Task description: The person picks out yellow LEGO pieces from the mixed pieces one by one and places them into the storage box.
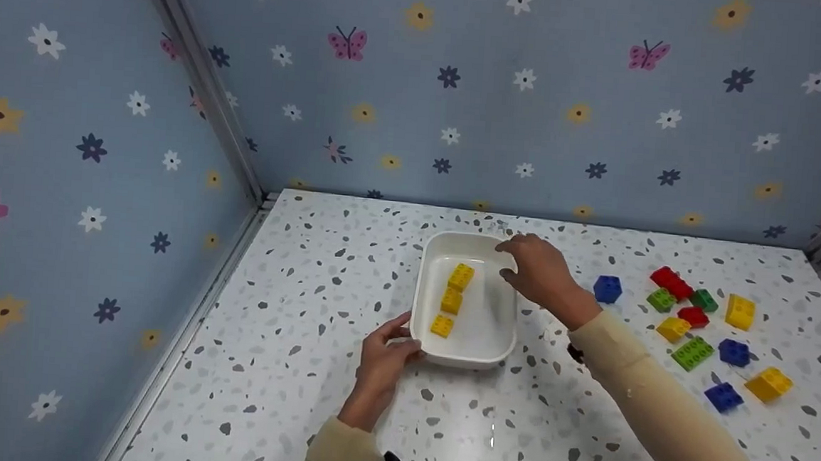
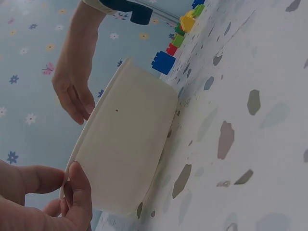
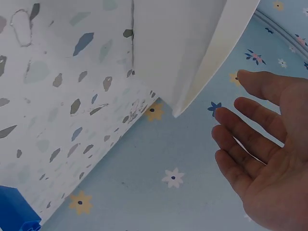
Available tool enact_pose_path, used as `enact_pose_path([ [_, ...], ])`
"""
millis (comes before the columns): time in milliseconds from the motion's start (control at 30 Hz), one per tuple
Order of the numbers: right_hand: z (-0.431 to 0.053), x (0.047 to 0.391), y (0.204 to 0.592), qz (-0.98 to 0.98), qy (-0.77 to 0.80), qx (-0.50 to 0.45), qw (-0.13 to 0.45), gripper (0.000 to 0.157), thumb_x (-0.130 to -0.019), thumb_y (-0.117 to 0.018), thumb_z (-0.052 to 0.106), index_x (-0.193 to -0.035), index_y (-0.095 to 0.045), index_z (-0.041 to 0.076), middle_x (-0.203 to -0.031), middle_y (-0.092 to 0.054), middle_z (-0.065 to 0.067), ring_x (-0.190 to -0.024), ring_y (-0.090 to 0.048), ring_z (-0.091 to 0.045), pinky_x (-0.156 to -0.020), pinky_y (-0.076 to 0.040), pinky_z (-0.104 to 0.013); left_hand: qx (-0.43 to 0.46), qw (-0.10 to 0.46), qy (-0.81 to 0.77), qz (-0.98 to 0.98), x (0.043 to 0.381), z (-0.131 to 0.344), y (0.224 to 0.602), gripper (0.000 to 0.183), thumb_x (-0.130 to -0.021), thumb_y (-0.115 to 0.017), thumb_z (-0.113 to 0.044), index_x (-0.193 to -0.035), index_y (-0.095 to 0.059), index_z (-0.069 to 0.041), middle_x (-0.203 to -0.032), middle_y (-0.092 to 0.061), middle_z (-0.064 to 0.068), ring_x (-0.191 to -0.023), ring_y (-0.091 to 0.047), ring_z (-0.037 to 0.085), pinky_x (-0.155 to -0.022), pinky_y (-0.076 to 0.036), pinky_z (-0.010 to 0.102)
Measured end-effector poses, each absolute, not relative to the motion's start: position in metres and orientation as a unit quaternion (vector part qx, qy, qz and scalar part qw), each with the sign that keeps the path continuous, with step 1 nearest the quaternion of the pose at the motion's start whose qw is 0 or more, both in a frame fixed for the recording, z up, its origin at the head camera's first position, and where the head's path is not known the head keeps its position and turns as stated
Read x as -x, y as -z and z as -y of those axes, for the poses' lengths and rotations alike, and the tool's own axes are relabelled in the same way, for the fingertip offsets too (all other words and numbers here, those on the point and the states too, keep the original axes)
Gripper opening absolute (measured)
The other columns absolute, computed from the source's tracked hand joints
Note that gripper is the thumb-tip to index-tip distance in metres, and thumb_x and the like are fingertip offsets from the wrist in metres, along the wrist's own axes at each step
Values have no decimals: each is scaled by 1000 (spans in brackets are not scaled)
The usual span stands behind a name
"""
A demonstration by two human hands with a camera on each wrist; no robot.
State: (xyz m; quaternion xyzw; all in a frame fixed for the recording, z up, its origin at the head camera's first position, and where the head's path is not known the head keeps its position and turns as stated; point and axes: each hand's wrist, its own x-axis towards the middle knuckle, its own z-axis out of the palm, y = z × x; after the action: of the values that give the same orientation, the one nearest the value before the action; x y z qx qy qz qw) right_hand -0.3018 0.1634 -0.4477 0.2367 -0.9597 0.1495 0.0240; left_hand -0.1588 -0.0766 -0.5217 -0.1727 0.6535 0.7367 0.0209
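A white rectangular container (image 1: 487, 321) stands on the speckled table, with three yellow toy bricks (image 1: 451, 302) in a rough line inside it. At its near left corner my left hand (image 1: 379, 362) pinches the rim; in the left wrist view the thumb and fingers (image 2: 81, 187) meet over the edge. My right hand (image 1: 540, 272) hovers over the far right part of the container. Its fingers are spread and loosely bent, and nothing is in the palm in the right wrist view, where the container's wall (image 3: 178, 43) shows beside the fingertips.
To the right lies a loose group of toy bricks: red (image 1: 672, 283), green (image 1: 692, 354), yellow (image 1: 740, 312) and blue (image 1: 734, 352). One blue brick (image 1: 607, 289) sits apart, nearer the container. Flower-patterned walls (image 1: 475, 106) border the table behind and at left.
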Motion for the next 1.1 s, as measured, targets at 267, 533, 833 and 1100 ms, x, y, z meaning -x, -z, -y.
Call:
enact_pose_path([
  [267, -185, 295, 453, 957, -151, -241, 55, 40, -88, -84, 5, -127, -74, -2, -122, -73, -22, -113, -68, -41, -97, -59, -57, 173, 18, -741, -648, 160, 76, 522, 60, -91, -68, 9, -149, -57, 3, -121, -59, 21, -92, -70, 24, -83, -64, 31],
  [533, -206, 288, 460, 951, -161, -250, 80, 38, -87, -85, 4, -123, -74, -4, -121, -73, -24, -112, -68, -44, -94, -59, -58, 180, 20, -737, -651, 161, 76, 523, 58, -90, -68, 10, -147, -60, 1, -118, -60, 20, -90, -70, 23, -82, -64, 29],
  [833, -229, 280, 472, 946, -174, -257, 93, 36, -87, -84, 2, -120, -75, -6, -120, -73, -25, -111, -68, -44, -95, -59, -59, 179, 22, -732, -657, 160, 77, 522, 59, -90, -67, 9, -148, -60, -1, -122, -60, 22, -90, -69, 22, -82, -64, 29],
  [1100, -248, 271, 480, 949, -167, -250, 95, 38, -86, -85, 2, -122, -75, -4, -122, -72, -25, -112, -67, -45, -96, -59, -61, 180, 20, -735, -654, 160, 76, 523, 60, -90, -68, 9, -148, -60, -1, -120, -60, 21, -86, -67, 18, -81, -63, 28],
])
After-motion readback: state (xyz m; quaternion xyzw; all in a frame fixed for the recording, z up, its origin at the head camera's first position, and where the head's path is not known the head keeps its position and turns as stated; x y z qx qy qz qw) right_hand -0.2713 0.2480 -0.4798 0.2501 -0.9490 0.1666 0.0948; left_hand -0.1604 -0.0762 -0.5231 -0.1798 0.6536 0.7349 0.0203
